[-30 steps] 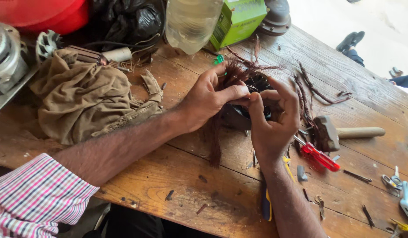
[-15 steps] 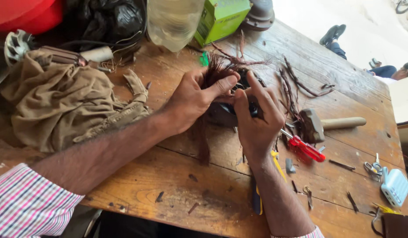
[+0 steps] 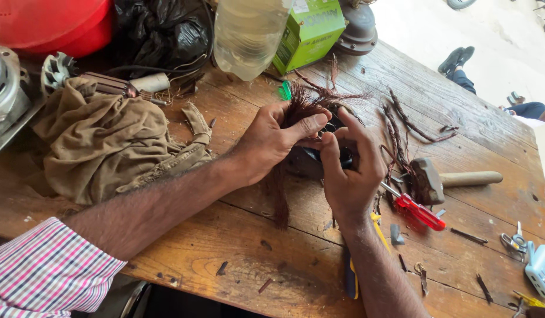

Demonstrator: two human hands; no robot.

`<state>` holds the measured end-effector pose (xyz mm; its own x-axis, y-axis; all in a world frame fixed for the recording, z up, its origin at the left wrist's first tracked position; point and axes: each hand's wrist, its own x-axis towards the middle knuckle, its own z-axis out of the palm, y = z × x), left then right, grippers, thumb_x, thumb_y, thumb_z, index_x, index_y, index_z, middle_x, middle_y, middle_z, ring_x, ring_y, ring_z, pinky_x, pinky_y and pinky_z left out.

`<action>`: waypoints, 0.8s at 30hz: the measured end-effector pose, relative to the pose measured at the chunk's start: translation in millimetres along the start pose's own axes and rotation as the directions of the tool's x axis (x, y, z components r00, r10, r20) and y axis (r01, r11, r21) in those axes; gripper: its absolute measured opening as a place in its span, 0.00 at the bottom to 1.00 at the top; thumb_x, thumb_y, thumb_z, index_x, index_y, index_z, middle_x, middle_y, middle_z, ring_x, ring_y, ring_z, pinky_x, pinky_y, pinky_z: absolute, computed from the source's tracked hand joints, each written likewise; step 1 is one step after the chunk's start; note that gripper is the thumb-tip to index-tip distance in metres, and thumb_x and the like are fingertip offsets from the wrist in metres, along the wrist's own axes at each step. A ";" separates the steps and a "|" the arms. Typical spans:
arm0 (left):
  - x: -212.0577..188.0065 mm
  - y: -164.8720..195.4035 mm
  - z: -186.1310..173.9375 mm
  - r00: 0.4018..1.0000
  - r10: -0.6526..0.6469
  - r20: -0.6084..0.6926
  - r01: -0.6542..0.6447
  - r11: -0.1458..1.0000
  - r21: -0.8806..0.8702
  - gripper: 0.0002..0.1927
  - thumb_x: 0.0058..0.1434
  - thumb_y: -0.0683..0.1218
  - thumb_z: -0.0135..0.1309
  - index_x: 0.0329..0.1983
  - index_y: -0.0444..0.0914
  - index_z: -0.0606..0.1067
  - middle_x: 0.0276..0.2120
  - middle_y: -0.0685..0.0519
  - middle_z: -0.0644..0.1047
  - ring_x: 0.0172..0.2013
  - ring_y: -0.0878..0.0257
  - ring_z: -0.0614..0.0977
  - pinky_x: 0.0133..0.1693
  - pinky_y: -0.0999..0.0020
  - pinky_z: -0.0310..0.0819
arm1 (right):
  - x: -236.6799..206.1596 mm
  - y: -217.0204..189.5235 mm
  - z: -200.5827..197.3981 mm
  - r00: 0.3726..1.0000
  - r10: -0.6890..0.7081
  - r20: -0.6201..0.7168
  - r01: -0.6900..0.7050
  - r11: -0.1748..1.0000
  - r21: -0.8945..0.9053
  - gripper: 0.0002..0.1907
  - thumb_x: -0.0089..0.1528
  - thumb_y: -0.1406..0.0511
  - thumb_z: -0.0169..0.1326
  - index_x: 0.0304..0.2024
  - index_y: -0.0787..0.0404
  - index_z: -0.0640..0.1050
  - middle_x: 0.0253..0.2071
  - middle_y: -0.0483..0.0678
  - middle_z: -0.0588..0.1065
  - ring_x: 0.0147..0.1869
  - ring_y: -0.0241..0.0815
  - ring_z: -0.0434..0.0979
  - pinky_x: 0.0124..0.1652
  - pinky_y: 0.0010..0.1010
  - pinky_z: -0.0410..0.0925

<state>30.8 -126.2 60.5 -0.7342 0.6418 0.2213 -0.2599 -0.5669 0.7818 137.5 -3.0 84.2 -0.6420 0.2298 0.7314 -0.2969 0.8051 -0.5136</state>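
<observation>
left hand (image 3: pixel 266 138) | pinching reddish-brown frayed copper wire bundle (image 3: pixel 302 106) | right hand (image 3: pixel 349 171) | clasping dark round motor stator (image 3: pixel 337 150) | wires likely springy, sharp-ended; grip near root

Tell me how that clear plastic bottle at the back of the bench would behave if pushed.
The bottle looks partly full of cloudy liquid, so probably weighty. Its smooth round wall suggests it would roll if tipped. Thin plastic would likely dent rather than break.

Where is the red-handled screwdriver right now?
In the head view, the red-handled screwdriver lies on the wooden table just right of the right hand, in front of the hammer.
</observation>
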 end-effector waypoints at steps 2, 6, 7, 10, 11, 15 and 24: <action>-0.3 -0.5 0.3 1.000 0.019 0.002 -0.019 1.000 -0.017 0.12 0.70 0.45 0.58 0.46 0.29 0.77 0.37 0.53 0.78 0.38 0.68 0.80 0.46 0.66 0.85 | -1.9 -0.1 1.7 0.992 0.126 -0.006 -0.124 0.984 0.127 0.16 0.68 0.72 0.62 0.58 0.65 0.77 0.42 0.46 0.78 0.44 0.30 0.77 0.44 0.21 0.72; -1.2 1.9 0.2 1.000 -0.006 -0.030 0.007 1.000 0.017 0.14 0.69 0.48 0.57 0.45 0.30 0.78 0.33 0.55 0.76 0.36 0.69 0.79 0.44 0.67 0.85 | -3.1 1.0 4.4 0.992 0.123 -0.014 -0.120 0.982 0.143 0.12 0.68 0.72 0.62 0.53 0.65 0.77 0.42 0.47 0.79 0.44 0.31 0.80 0.43 0.22 0.73; -2.2 2.3 0.6 1.000 -0.009 -0.026 0.009 1.000 0.019 0.14 0.69 0.48 0.57 0.45 0.31 0.78 0.34 0.55 0.76 0.36 0.69 0.80 0.44 0.67 0.85 | -3.0 1.6 4.6 0.994 0.108 -0.012 -0.105 0.985 0.140 0.11 0.68 0.73 0.62 0.53 0.65 0.77 0.43 0.48 0.78 0.45 0.32 0.80 0.44 0.22 0.74; -1.3 4.5 2.0 1.000 -0.010 -0.016 0.011 0.999 0.046 0.14 0.68 0.49 0.57 0.45 0.32 0.79 0.34 0.55 0.77 0.37 0.70 0.79 0.44 0.68 0.86 | -1.7 2.8 4.6 0.995 0.101 -0.009 -0.096 0.968 0.232 0.12 0.69 0.72 0.62 0.53 0.64 0.74 0.44 0.47 0.78 0.46 0.31 0.81 0.45 0.22 0.75; -1.2 4.9 2.4 1.000 -0.012 -0.015 0.012 0.998 0.057 0.14 0.68 0.49 0.57 0.45 0.32 0.79 0.34 0.55 0.77 0.37 0.71 0.79 0.44 0.68 0.86 | -1.3 3.0 4.3 0.994 0.107 -0.005 -0.101 0.955 0.279 0.13 0.69 0.72 0.61 0.54 0.63 0.72 0.44 0.46 0.78 0.46 0.31 0.81 0.45 0.22 0.75; -1.9 5.0 3.4 1.000 0.014 -0.009 -0.014 0.998 0.057 0.12 0.68 0.45 0.58 0.46 0.29 0.78 0.38 0.53 0.80 0.39 0.69 0.81 0.44 0.69 0.83 | -0.9 1.7 3.4 0.992 0.128 -0.011 -0.122 0.966 0.229 0.16 0.69 0.72 0.62 0.57 0.65 0.73 0.43 0.47 0.77 0.46 0.31 0.78 0.47 0.22 0.73; -2.3 7.8 1.4 0.999 -0.002 0.034 -0.002 0.994 0.111 0.09 0.68 0.42 0.57 0.46 0.30 0.79 0.40 0.51 0.82 0.41 0.66 0.84 0.46 0.69 0.84 | -0.7 -0.6 5.3 0.991 0.133 -0.019 -0.127 0.976 0.178 0.07 0.73 0.71 0.56 0.52 0.67 0.77 0.43 0.47 0.78 0.45 0.31 0.77 0.45 0.21 0.72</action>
<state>31.4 -131.3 66.9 -0.7120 0.6601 0.2394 -0.1871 -0.5069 0.8414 134.3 -6.5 81.7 -0.6620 0.3452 0.6653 -0.3336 0.6591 -0.6740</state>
